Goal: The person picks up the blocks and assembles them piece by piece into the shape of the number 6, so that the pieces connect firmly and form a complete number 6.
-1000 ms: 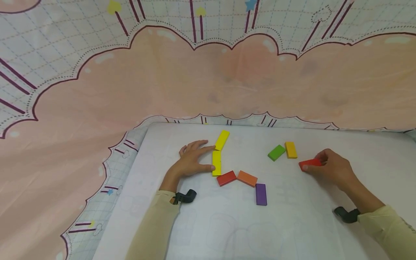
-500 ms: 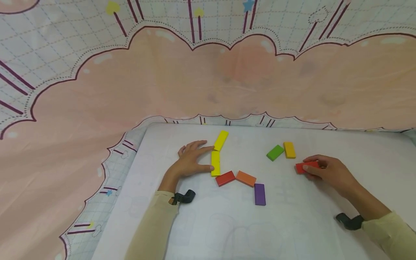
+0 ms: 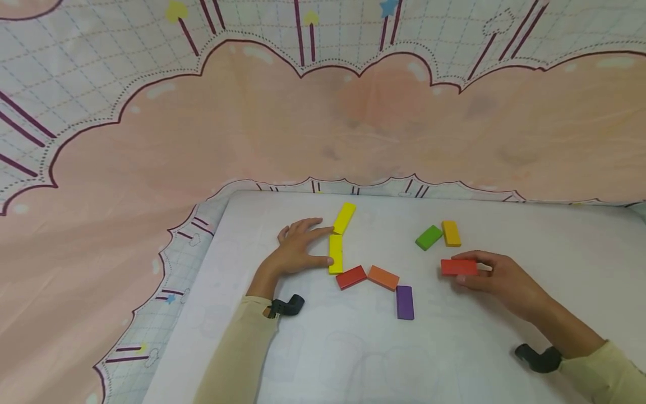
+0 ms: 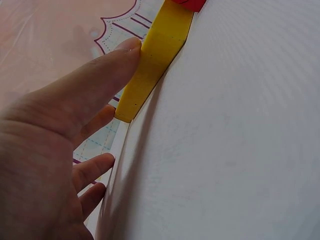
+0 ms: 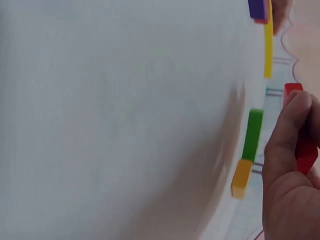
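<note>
Guide red block (image 3: 458, 266), pinched thumb-to-fingers in R grip (image 3: 501, 276) over R half of surface (image 3: 454, 359), short of far edge, level & slow, w/ L grip (image 3: 296, 251) spread, touching nearer yellow block (image 3: 336, 252) v. lightly.

Covered in the grip, cropped at the borders
In the right wrist view, the right hand (image 5: 290, 190), cut by the right edge, hides the middle of the pinched red block (image 5: 306, 154); the purple block (image 5: 258, 9) is cut by the top edge. The left wrist view crops the second red block (image 4: 190, 4) and the left hand (image 4: 40, 150). Both sleeves (image 3: 237, 353) leave the head view (faint outlines (image 3: 373, 359) on the counter (image 3: 469, 359) are too pale to read).
</note>
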Demonstrator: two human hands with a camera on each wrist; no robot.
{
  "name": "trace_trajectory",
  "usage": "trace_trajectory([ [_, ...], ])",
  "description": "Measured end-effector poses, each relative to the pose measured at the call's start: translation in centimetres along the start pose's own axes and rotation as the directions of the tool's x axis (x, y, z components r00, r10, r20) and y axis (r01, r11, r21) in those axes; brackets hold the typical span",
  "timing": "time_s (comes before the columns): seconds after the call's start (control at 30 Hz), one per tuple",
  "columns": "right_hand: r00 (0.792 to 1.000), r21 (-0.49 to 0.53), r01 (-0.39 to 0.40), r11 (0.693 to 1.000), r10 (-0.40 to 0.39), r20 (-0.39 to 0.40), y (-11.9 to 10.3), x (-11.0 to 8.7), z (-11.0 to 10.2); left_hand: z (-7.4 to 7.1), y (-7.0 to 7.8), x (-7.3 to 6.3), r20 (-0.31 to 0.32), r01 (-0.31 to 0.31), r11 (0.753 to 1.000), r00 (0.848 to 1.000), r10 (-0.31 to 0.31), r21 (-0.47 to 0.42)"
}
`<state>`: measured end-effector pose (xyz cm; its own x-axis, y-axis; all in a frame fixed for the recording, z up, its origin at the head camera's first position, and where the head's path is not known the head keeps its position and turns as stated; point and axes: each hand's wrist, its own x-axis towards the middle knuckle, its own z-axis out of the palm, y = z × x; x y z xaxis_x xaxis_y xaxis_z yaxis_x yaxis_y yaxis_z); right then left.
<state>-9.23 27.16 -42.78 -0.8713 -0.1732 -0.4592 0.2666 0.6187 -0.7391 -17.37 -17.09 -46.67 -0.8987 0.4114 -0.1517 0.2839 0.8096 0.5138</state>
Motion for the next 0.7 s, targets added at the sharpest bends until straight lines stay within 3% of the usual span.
trace_trajectory([
  [0.37,0.994,0.005,0.1,0.995,-0.099,-0.043,-1.1,-0.6,2.1,-0.1,0.3,-0.1,-0.003,-0.005,1.0,1.0,0.005,0.003],
  [0.7,0.997,0.103,0.054,0.993,-0.059,0.047,-2.4,-1.4,3.5,0.0,0.0,-0.1,-0.008,-0.007,1.0,1.0,0.007,0.001],
])
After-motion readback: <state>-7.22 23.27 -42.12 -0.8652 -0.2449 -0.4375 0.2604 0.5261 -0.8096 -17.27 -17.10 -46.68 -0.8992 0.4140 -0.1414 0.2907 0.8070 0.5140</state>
